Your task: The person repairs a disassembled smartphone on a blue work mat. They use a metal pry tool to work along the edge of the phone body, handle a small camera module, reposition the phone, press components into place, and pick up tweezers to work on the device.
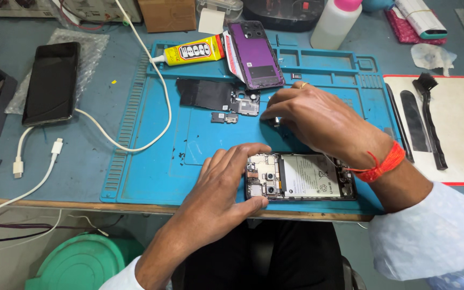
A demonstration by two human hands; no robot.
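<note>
An opened phone [302, 177] lies on the blue repair mat [151, 166] near the table's front edge, its white battery and camera modules exposed. My left hand [224, 182] grips the phone's left end between thumb and fingers. My right hand [310, 115] is farther back over the mat, fingertips pinched on a small dark part [276, 122] that is mostly hidden. An orange thread is tied round that wrist. A black shield plate [205, 94] and small metal brackets [225, 117] lie just left of the right hand. The purple back cover [254, 53] rests at the mat's far edge.
A yellow glue tube [191, 52] lies beside the cover. A black phone [52, 80] sits on plastic at left, with a white cable [135, 145] looping across the mat. A white bottle [336, 21] stands behind. Black tools [425, 118] lie on a white board at right. A green bin [81, 263] is below.
</note>
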